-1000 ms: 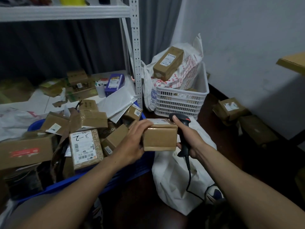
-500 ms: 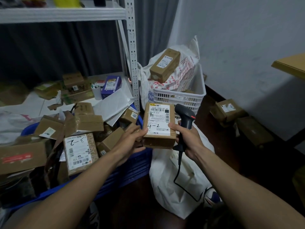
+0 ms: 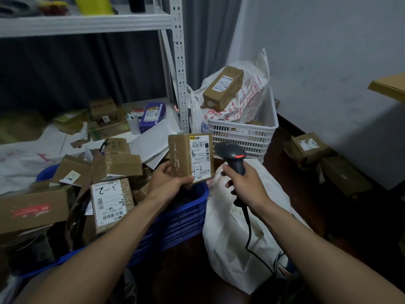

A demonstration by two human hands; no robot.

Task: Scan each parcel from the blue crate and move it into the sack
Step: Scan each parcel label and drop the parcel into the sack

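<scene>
Left grip [image 3: 168, 181] holds one parcel [image 3: 183, 159] upright; right grip [image 3: 245, 183] is wrapped round the scanner [image 3: 233, 155] handle.

The blue crate [image 3: 182, 216], heaped with boxes, sits low on the left, and the white sack [image 3: 236, 238] lies just beside its right wall, under the right forearm; its mouth is hard to make out. The parcel is above the crate's right corner, thumb on its taped side and fingers curled under its bottom edge, so the white label [image 3: 202, 157] marked "4-2" is bare. The scanner head is just right of the parcel, near but not touching, with a red light showing. To scan well, I judge, keep the fingers off the barcode near the label's top, turn that face squarely to the scanner's nose and hold both steady, so the sack below is a short drop afterwards.
</scene>
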